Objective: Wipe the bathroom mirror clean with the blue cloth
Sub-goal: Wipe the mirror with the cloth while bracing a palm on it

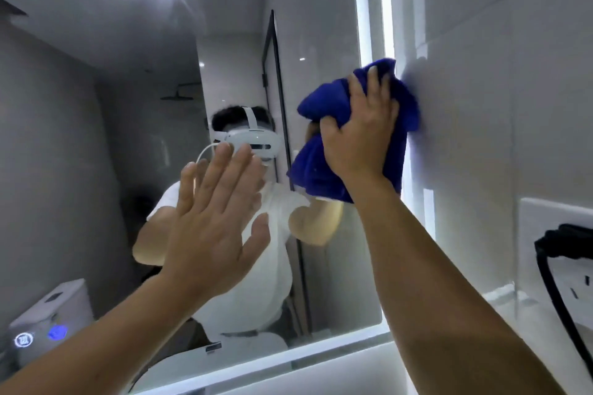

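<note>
The bathroom mirror (96,138) fills the left and middle of the head view, with a lit strip along its right and bottom edges. My right hand (362,128) grips a bunched blue cloth (321,170) and presses it against the mirror's right edge, where the glass meets the white wall. My left hand (211,212) is flat, fingers straight and spread, palm toward the glass near the mirror's middle; whether it touches the glass I cannot tell. The mirror reflects a person in a white shirt wearing a headset.
A white tiled wall (513,74) runs along the right. On it, low right, sits a white socket panel (545,218) with a black plug and cable (558,266). The mirror reflects a toilet tank (54,308) and a shower door frame (279,99).
</note>
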Tool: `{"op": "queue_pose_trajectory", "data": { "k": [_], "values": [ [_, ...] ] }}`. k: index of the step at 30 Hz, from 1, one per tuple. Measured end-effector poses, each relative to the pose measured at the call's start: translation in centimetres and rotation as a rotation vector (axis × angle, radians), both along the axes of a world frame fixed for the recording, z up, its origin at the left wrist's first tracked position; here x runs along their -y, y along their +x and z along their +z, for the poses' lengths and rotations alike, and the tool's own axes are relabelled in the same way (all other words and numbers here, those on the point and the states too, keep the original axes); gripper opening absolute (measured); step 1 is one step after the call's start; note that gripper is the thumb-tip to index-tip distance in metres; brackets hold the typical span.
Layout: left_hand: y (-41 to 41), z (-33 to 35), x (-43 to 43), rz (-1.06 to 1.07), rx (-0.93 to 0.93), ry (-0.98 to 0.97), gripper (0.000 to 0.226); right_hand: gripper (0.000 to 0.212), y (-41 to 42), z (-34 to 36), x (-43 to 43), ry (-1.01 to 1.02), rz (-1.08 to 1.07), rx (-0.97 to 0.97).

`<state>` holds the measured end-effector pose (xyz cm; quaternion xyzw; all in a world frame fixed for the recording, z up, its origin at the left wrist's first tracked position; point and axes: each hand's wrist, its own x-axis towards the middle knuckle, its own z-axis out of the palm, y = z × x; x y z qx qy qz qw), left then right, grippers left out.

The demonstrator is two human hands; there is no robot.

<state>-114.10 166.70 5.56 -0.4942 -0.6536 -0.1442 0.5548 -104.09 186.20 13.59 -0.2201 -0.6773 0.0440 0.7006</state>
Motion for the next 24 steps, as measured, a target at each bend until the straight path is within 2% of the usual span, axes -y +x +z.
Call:
{"op": "queue_pose_trajectory", "data": {
  "k": [2, 4, 7, 11, 14, 18, 24],
  "values": [
    [-0.3, 1.1, 0.4, 0.002, 0.011, 0.024, 0.065, 0.069, -0.5, 3.2, 0.2, -0.022, -0.039, -0.019],
    [-0.5, 1.8, 0.8, 0.022, 0.02, 0.033, 0.066, 0.069, -0.9, 2.7, 0.5, 0.015, -0.067, -0.007],
    [-0.4, 2.4, 1.2, 0.044, 0.023, 0.026, 0.066, 0.063, -1.2, -2.7, 0.7, 0.128, -0.069, 0.096],
    [0.2, 2.9, 1.8, 0.035, 0.0, 0.024, 0.065, 0.063, -0.2, -11.6, -0.4, 0.062, -0.011, 0.1],
    [0.5, 3.7, 2.5, 0.02, -0.014, 0.022, 0.065, 0.061, 0.5, -13.6, -0.7, 0.005, 0.031, 0.093],
    [0.5, 5.9, 2.9, 0.044, -0.019, -0.007, 0.065, 0.061, -0.4, -7.6, 1.0, -0.122, 0.022, -0.043],
    [0.5, 9.6, 2.6, 0.08, -0.009, 0.049, 0.068, 0.068, -1.8, 7.8, 2.3, -0.161, -0.033, -0.049]
  ]
}}
